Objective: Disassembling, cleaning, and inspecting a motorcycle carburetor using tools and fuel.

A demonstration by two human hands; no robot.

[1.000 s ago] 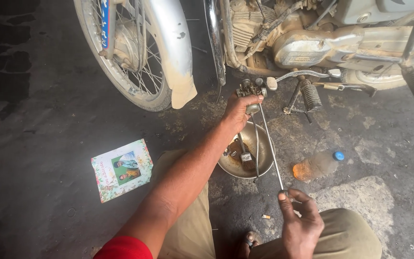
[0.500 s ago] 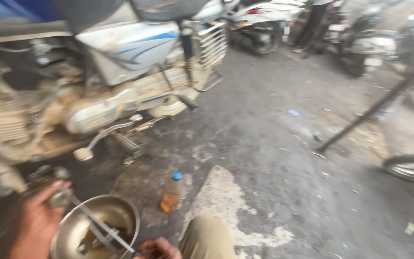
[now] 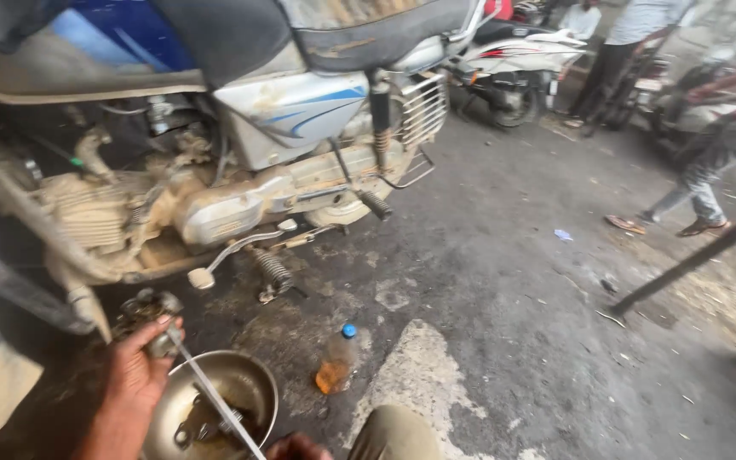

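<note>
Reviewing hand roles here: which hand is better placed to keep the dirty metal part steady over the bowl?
Left. The left hand already grips the metal part above the steel bowl; the right hand is low on the thin rod.

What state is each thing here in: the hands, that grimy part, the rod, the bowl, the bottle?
Left hand: closed around the grimy metal part.
Metal part: held above the ground beside the bowl.
Thin rod: slanted across the bowl.
Right hand: at the rod's lower end, mostly out of frame.
Metal bowl: upright, holding small parts.
Plastic bottle: capped, little amber liquid left.
</note>
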